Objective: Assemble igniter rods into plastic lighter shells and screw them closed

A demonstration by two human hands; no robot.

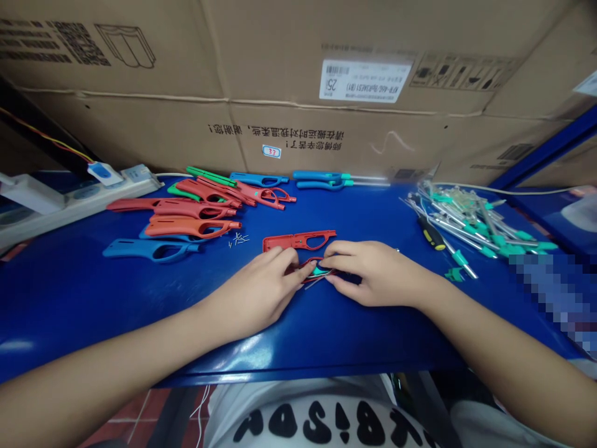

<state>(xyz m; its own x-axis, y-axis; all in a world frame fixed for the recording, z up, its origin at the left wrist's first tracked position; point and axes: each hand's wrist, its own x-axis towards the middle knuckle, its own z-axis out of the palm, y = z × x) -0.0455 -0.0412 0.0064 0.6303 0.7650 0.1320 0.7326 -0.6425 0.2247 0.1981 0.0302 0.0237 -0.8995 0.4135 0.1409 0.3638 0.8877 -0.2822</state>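
Observation:
Both my hands meet at the middle of the blue table (93, 298). My left hand (261, 286) and my right hand (368, 270) pinch a red plastic handle shell (311, 269) with a green part and a thin metal rod inside it. The fingers of both hands are closed round it, and they hide most of it. A second red shell half (301, 240) lies flat just behind the hands. A few small screws (239, 239) lie to the left of it.
A heap of red, blue and green handle shells (186, 214) lies at the back left. Two blue shells (321, 180) lie at the back. Metal rods with green ends (471, 221) and a screwdriver (431, 233) lie at the right. Cardboard boxes (298, 81) wall the back; a power strip (69, 202) sits far left.

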